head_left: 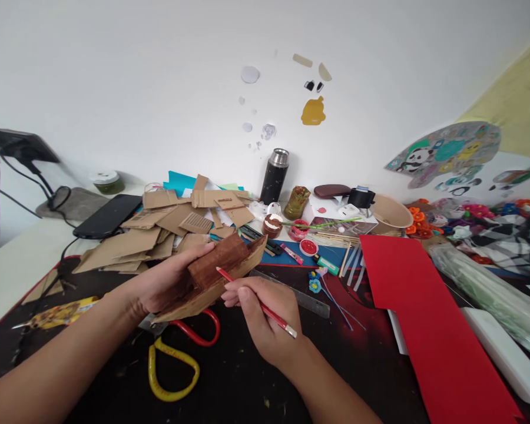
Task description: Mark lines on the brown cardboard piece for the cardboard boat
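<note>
Though partly behind right fingers (256, 287), a red pencil (275, 318) over brown cardboard (223, 254).

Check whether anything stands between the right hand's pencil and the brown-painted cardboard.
Nothing visible does. The red pencil in the right hand points at the brown-painted cardboard, its tip touching or close to it; which, I can't tell. The left hand grips the left end, clear of the tip.
</note>
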`<state>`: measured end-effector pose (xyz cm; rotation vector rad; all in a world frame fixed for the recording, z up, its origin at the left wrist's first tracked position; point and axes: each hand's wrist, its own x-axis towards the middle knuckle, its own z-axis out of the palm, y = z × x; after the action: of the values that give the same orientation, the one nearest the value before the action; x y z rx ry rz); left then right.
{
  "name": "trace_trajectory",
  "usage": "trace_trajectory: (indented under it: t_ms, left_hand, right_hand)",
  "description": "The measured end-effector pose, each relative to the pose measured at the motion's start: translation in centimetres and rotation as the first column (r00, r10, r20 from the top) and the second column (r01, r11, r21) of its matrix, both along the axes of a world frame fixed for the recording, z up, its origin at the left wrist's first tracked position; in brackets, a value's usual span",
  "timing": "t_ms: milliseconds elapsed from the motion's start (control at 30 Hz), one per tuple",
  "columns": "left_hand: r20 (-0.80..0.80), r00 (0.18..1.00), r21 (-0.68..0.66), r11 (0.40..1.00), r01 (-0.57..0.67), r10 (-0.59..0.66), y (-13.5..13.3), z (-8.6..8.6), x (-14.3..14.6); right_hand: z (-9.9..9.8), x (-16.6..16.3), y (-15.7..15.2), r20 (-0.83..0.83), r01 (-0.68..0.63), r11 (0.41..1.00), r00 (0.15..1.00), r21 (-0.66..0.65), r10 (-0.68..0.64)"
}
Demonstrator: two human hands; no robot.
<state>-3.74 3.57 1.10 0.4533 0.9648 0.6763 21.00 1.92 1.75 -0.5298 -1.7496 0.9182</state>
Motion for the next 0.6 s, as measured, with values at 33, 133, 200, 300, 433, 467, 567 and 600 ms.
trace_trajectory:
  t_ms: [33, 133, 200, 300, 433, 467, 567, 600]
  left_hand:
    - [0.000, 1.000, -0.001, 1.000, 0.001, -0.001, 0.00, -0.05, -0.04]
    - [0.011, 1.000, 0.006, 1.000, 0.004, -0.004, 0.00, -0.10, -0.12]
    - [0.028, 0.999, 0.007, 1.000, 0.016, -0.016, -0.01, -0.04, -0.12]
    - [0.036, 0.999, 0.009, 1.000, 0.028, -0.028, -0.05, 0.06, -0.07]
    - [0.025, 1.000, 0.014, 1.000, 0.008, -0.008, -0.10, 0.08, -0.01]
    - [0.020, 1.000, 0.012, 1.000, 0.004, -0.004, -0.11, 0.07, -0.03]
    - [0.014, 1.000, 0.015, 1.000, 0.003, -0.004, -0.14, 0.03, -0.11]
    - [0.015, 1.000, 0.016, 1.000, 0.007, -0.007, -0.14, 0.03, -0.14]
  right_hand:
    - [0.00, 0.00, 0.00, 0.003, 0.000, 1.000, 1.000, 0.003, 0.000]
    - [0.04, -0.04, 0.00, 0.012, 0.000, 1.000, 1.000, 0.010, 0.000]
    - [0.07, -0.07, -0.01, 0.017, 0.001, 1.000, 1.000, 0.013, -0.001]
    - [0.12, -0.08, -0.06, 0.021, 0.000, 1.000, 1.000, -0.002, 0.000]
    - [0.27, -0.03, -0.09, 0.045, -0.005, 1.000, 0.999, -0.025, 0.006]
    - [0.30, -0.02, -0.07, 0.051, -0.003, 1.000, 0.999, -0.024, 0.004]
    - [0.30, -0.02, -0.05, 0.055, 0.004, 1.000, 0.998, -0.019, -0.003]
    - [0.27, -0.02, -0.05, 0.052, 0.005, 1.000, 0.999, -0.019, -0.004]
